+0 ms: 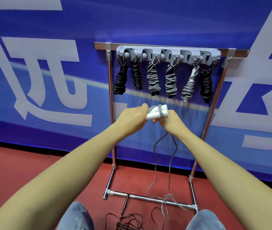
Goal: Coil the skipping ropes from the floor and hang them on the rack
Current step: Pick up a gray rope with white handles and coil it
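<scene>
Nearest: 2 knees in blue jeans at bottom edge, on red floor. Between the knees a dark rope lies loose and tangled on the floor, one dark handle pointing up toward the rack's base bar.

Rack base bar is chrome, crosses just past the knees. Slack of the grey rope piles in a blurred tangle on and around that bar, then 2 strands rise up to the hands.

Both forearms reach forward. Left hand grips the 2 white handles held side by side, fingers curled round them. Right hand is closed at the other end of the handles, pinching the rope where it drops; a turn of grey cord is wrapped round the handles near their right end. Hands nearly touch, in front of the rack at mid height, below the hung bundles.

Farther: rack, chrome uprights with top rail, grey plastic hook strip fixed under the rail. 6 coiled ropes hang from the strip, left to right: black, black, grey, grey, grey with white handles, black.

Behind: blue banner wall with large white characters.
</scene>
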Tool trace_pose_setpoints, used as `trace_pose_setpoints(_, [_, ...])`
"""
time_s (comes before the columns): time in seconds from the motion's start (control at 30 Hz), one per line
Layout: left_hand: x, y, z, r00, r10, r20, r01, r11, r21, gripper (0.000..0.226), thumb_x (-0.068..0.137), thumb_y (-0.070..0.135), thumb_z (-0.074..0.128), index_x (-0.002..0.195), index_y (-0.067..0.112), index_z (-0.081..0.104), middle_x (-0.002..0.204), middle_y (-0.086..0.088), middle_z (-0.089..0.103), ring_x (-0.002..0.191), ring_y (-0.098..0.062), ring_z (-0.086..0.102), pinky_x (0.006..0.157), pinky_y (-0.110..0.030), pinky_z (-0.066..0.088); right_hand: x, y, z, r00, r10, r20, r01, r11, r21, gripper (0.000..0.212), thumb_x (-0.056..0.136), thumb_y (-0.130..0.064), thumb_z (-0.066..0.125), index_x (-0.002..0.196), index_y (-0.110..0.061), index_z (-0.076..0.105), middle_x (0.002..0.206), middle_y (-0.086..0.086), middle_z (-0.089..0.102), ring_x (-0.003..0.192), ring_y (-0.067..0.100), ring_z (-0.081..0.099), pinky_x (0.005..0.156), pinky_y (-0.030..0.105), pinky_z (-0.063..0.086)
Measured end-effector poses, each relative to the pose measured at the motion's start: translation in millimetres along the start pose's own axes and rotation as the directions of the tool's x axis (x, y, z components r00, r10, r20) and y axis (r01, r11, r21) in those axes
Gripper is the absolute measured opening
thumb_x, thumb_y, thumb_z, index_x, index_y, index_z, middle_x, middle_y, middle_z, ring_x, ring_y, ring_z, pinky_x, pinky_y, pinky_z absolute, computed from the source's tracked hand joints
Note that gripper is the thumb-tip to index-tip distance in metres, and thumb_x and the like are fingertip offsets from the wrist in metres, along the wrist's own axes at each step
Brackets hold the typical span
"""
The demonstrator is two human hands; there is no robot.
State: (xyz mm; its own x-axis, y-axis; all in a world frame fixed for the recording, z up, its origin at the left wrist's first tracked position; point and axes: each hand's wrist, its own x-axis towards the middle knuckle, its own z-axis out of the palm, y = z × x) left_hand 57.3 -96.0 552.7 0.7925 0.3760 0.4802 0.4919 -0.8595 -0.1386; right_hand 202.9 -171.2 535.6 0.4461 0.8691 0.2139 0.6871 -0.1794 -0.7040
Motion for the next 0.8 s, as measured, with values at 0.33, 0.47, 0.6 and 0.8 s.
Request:
trace_pose_setpoints(0.33, [3.2, -9.0, 8.5, 0.9, -0.41, 0.151, 0.421, 0.905, -0.053, 0.016, 0.091, 0.002, 0.043, 0.107, 0.002, 0.046, 0.098, -0.015, 0.062, 0.072, -0.032, 0.051, 0.059, -0.036, 0.035, -18.9, -16.4, 1.4, 0.974, -0.075, 0.215, 0.05, 0.992, 0.119, 0.012, 0.082, -0.008, 0.058, 0.076, 0.002, 0.062, 0.049, 0.007, 0.059, 0.05, 0.018, 0.064, 0.066, 0.033, 0.05])
trace_pose_setpoints(0.47, [-2.0, -12.7, 11.6, 0.898, -0.363, 0.248, 0.355, 0.932, 0.079, 0.019, 0.091, 0.001, 0.043, 0.11, 0.002, 0.047, 0.101, -0.014, 0.063, 0.077, -0.032, 0.056, 0.061, -0.035, 0.036, -15.7, -31.2, -6.8, 0.959, -0.229, 0.169, 0.283, 0.831, -0.48, 0.014, 0.085, -0.014, 0.05, 0.078, -0.008, 0.061, 0.075, 0.011, 0.067, 0.065, 0.024, 0.057, 0.057, 0.031, 0.04])
trace_pose_setpoints(0.6, [-4.5, -18.5, 11.1, 0.919, -0.234, 0.317, 0.185, 0.967, 0.176, 0.02, 0.091, 0.003, 0.042, 0.111, 0.002, 0.047, 0.102, -0.012, 0.063, 0.086, -0.033, 0.062, 0.063, -0.035, 0.038, -12.9, -39.4, -9.1, 0.909, -0.402, 0.109, 0.347, 0.585, -0.733, 0.022, 0.095, -0.021, 0.045, 0.107, -0.025, 0.062, 0.098, -0.001, 0.065, 0.09, 0.025, 0.06, 0.061, 0.03, 0.029])
trace_pose_setpoints(0.8, [-5.1, -17.5, 1.3, 0.929, 0.059, 0.366, -0.166, 0.949, 0.268, 0.016, 0.094, 0.01, 0.041, 0.109, 0.007, 0.046, 0.093, -0.008, 0.063, 0.077, -0.032, 0.06, 0.057, -0.032, 0.032, -0.3, -27.6, 5.3, 0.983, -0.08, -0.167, 0.089, 0.995, 0.049, 0.008, 0.085, -0.018, 0.063, 0.082, -0.022, 0.057, 0.066, -0.003, 0.056, 0.056, 0.017, 0.054, 0.057, 0.037, 0.048])
